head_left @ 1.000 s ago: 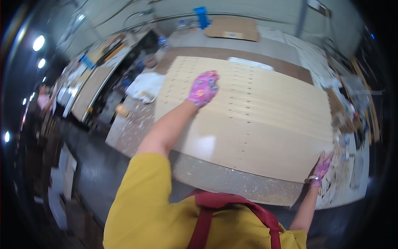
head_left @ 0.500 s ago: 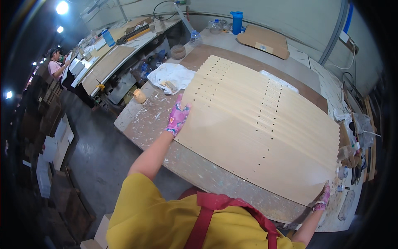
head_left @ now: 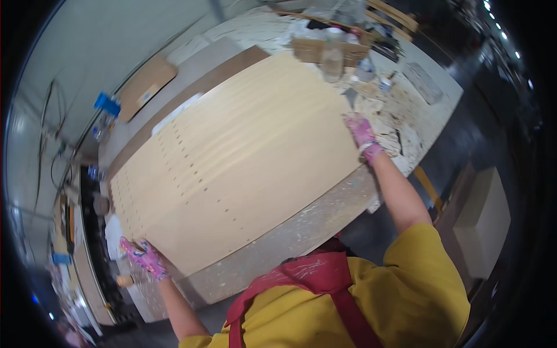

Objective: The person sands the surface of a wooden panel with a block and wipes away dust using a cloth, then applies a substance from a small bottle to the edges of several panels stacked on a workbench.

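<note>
Beyond the panels (head_left: 272,156), cardboard (head_left: 152,76) bears a label (head_left: 145,97) (blurred).

A blue cup (head_left: 107,104) is sitting beside a flat carton (head_left: 148,87); a clear bottle (head_left: 332,58) is standing by a cardboard box (head_left: 307,51).

Has the overlapping panels (head_left: 249,174) in front, laid out on the worktable (head_left: 336,206), with the left hand (head_left: 144,257) at their near left corner and the right hand (head_left: 362,134) at their right edge. Has a cloth (head_left: 114,235) just left of the panels. Has a cardboard piece (head_left: 148,87) behind them, with a tumbler (head_left: 107,104) to its left. Has a bottle (head_left: 332,58) on the far right of the worktable, before a carton (head_left: 306,51). Has a second table (head_left: 93,284) at left and a block (head_left: 484,220) off the worktable's right side.
</note>
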`<action>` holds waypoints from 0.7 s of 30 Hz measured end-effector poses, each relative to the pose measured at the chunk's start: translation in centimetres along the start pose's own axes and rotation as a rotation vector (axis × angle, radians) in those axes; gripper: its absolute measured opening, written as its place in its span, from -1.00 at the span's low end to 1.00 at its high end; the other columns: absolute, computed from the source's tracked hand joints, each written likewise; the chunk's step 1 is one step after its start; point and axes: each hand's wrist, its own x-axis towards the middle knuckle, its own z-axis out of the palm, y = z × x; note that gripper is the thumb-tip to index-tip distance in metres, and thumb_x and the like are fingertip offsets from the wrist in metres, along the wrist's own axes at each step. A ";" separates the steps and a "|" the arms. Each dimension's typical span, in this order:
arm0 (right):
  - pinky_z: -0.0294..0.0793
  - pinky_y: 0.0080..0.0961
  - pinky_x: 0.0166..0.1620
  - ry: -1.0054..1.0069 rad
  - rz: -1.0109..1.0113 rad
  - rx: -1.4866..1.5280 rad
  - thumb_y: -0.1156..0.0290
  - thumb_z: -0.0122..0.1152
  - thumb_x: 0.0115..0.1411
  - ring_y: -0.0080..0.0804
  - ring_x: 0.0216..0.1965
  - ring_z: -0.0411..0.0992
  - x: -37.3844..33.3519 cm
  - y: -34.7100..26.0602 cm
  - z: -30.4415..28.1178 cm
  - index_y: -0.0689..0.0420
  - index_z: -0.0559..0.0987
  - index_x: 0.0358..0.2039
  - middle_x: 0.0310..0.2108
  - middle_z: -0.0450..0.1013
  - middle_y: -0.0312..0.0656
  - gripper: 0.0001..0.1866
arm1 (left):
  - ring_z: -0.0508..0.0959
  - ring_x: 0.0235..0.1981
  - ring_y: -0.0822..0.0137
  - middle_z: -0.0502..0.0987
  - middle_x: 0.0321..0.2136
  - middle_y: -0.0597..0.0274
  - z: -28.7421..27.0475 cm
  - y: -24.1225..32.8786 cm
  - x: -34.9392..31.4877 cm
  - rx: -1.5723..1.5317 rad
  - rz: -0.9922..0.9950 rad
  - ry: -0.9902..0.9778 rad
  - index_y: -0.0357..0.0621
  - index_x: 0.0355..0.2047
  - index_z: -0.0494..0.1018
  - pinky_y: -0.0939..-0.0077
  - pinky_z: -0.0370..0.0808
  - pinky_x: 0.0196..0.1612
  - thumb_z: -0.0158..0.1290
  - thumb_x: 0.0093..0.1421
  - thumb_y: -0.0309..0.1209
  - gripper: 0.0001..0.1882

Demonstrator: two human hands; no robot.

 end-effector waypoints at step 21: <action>0.44 -0.44 -0.04 0.290 -0.063 0.147 0.44 0.35 0.02 -0.30 -0.06 0.42 16.0 9.5 -21.9 0.17 0.07 0.29 0.05 0.32 0.01 -0.13 | 0.18 0.25 0.05 0.29 0.16 0.13 25.7 29.0 -11.9 0.307 0.805 -0.624 0.02 0.04 0.40 0.01 0.05 0.29 0.04 0.04 -0.26 -0.51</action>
